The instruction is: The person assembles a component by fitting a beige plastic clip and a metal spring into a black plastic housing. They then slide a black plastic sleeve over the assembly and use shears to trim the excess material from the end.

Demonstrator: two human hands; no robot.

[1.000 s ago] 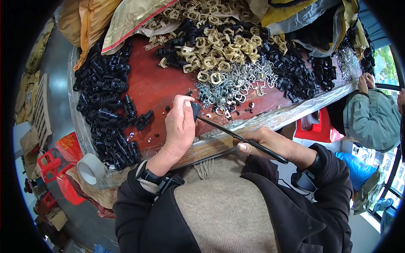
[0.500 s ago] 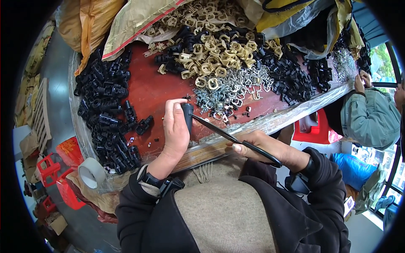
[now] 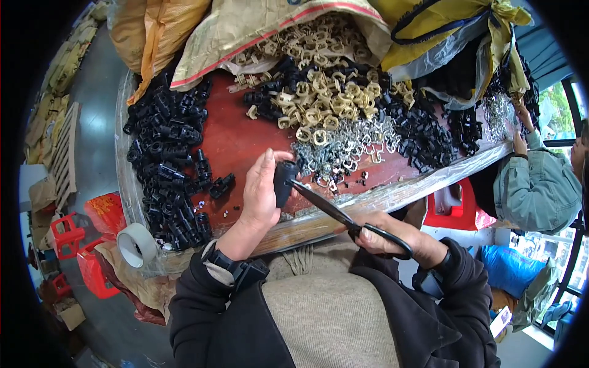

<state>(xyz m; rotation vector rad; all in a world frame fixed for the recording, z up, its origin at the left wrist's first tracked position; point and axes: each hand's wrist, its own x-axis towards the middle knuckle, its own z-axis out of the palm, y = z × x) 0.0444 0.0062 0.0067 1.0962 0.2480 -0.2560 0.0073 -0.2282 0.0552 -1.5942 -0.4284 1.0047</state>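
Observation:
My left hand [image 3: 260, 193] is wrapped round a black cylindrical plastic part [image 3: 283, 184], held tilted above the near edge of the red tabletop. A pair of black-handled scissors [image 3: 324, 202] is in my right hand [image 3: 396, 236], with the fingers around the handles. Its blades lie together and point up and left. Their tip meets the side of the black part; whether it enters a hole there, I cannot tell. Just beyond my hands lies a heap of small metal clips [image 3: 350, 144].
Black plastic fittings [image 3: 169, 147] are piled at the left, beige clips [image 3: 331, 98] at the back. Small black pieces [image 3: 423, 126] lie further right. A tape roll [image 3: 136, 245] sits at the table's left corner. A co-worker's sleeve [image 3: 532, 184] and hands are at the right, by a red stool [image 3: 451, 211].
The whole view has shifted a little. The black part now leans differently in my left hand, its top end turned more toward me. The scissors tip stays at its side. The co-worker's hands have moved apart.

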